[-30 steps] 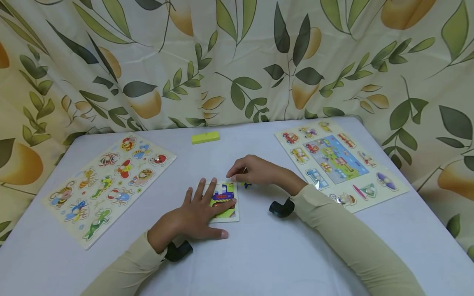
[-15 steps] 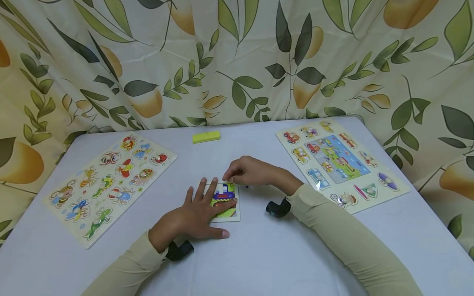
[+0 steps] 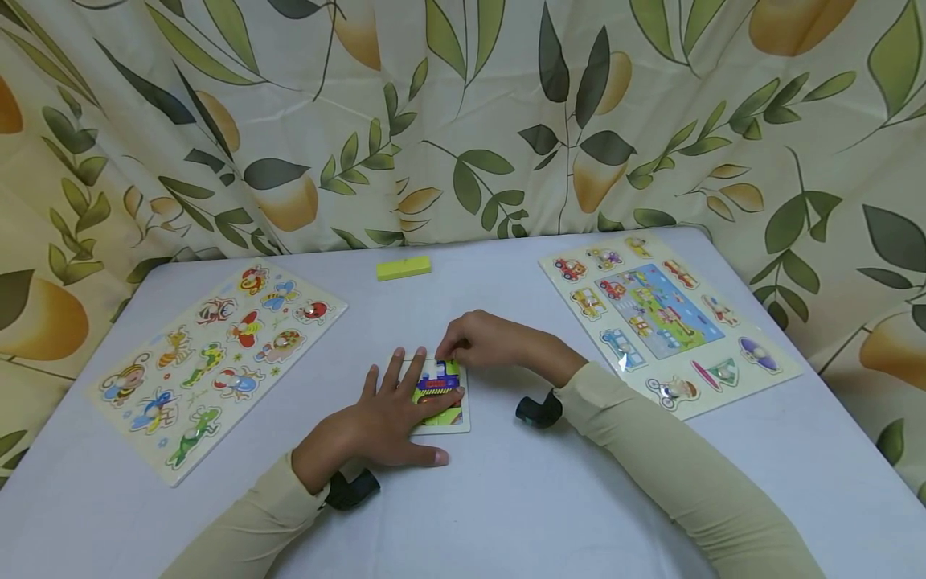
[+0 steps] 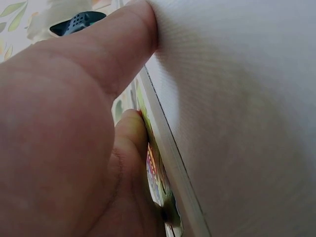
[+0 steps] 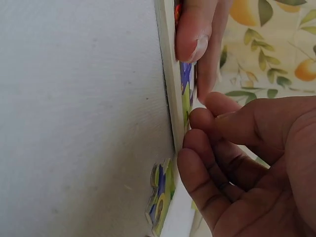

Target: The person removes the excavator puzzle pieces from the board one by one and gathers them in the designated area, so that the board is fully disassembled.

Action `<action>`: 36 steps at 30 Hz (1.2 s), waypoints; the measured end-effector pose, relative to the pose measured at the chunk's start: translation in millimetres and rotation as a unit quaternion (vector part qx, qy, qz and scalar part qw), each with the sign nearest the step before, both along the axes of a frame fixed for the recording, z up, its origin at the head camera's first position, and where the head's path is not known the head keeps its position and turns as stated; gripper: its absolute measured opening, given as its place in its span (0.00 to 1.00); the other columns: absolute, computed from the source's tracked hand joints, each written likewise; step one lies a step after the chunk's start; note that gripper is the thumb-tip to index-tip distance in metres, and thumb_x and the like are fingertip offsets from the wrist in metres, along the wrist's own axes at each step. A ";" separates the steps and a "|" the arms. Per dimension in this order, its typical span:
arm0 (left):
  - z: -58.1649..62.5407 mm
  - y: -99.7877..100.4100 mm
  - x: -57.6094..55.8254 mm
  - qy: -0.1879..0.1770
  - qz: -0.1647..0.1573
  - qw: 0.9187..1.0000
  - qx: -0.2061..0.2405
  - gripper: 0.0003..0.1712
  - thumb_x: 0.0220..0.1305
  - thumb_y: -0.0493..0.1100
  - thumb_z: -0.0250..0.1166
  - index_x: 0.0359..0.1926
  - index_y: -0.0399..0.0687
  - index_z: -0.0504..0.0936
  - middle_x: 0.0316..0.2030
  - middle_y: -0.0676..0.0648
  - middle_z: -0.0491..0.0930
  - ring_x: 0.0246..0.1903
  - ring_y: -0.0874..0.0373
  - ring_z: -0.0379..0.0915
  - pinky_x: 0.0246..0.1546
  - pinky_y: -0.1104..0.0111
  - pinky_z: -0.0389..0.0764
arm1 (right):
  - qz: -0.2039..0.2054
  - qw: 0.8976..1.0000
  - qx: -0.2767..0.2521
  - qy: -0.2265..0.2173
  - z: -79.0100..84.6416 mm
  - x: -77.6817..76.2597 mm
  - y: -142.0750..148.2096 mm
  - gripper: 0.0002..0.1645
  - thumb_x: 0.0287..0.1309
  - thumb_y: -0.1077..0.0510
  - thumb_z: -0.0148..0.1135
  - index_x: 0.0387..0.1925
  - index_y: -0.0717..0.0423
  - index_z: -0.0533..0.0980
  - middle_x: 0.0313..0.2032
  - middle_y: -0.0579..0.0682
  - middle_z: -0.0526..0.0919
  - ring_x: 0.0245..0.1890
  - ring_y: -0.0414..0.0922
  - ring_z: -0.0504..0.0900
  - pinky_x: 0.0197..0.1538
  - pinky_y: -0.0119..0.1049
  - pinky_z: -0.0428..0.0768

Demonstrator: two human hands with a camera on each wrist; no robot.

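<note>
A small jigsaw puzzle [image 3: 452,416] with a purple and red vehicle picture and white border lies at the middle of the table. My left hand [image 3: 383,414] rests on it with the fingers spread, covering its left part; the thumb touches the cloth. At the upper right corner my right hand [image 3: 481,339] has curled fingers, the thumb and forefinger pinching at a green puzzle piece [image 5: 186,106] that they mostly hide. On the cloth just beside the board lies a loose puzzle piece [image 5: 161,195], seen in the right wrist view; the right hand hides it from the head view.
To the left is an insect puzzle board [image 3: 217,350]. A vehicle puzzle board [image 3: 669,322] lies to the right, and a yellow block [image 3: 403,268] at the back. Behind the white-covered table [image 3: 492,498] hangs a leaf-patterned curtain [image 3: 463,121].
My right hand has moved slightly left and down, onto the puzzle's corner, and now covers the loose piece that showed beneath it. The left hand keeps its place.
</note>
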State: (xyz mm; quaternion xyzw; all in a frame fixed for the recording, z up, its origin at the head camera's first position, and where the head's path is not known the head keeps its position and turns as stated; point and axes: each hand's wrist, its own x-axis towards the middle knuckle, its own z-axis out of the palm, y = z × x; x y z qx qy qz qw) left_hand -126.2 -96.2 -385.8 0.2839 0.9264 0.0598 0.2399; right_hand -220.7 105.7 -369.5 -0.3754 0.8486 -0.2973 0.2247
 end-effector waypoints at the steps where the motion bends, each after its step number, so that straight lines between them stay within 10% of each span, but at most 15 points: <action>1: 0.0 0.0 0.1 0.000 0.000 1.000 -0.001 0.47 0.55 0.77 0.57 0.73 0.82 0.51 0.75 0.41 0.23 0.70 0.36 0.12 0.63 0.35 0.33 | 0.004 1.000 0.000 0.002 0.1 -0.1 -0.1 0.13 0.62 0.70 0.57 0.42 0.61 0.85 0.37 0.46 0.85 0.38 0.39 0.79 0.46 0.31 0.77; 36: -0.4 -1.6 0.6 0.001 -0.005 1.000 0.011 0.46 0.57 0.76 0.57 0.74 0.79 0.52 0.75 0.40 0.23 0.70 0.36 0.13 0.63 0.34 0.33 | 0.032 0.998 0.046 0.040 1.5 7.3 -11.1 0.14 0.61 0.71 0.56 0.38 0.58 0.86 0.34 0.44 0.79 0.36 0.39 0.76 0.43 0.30 0.75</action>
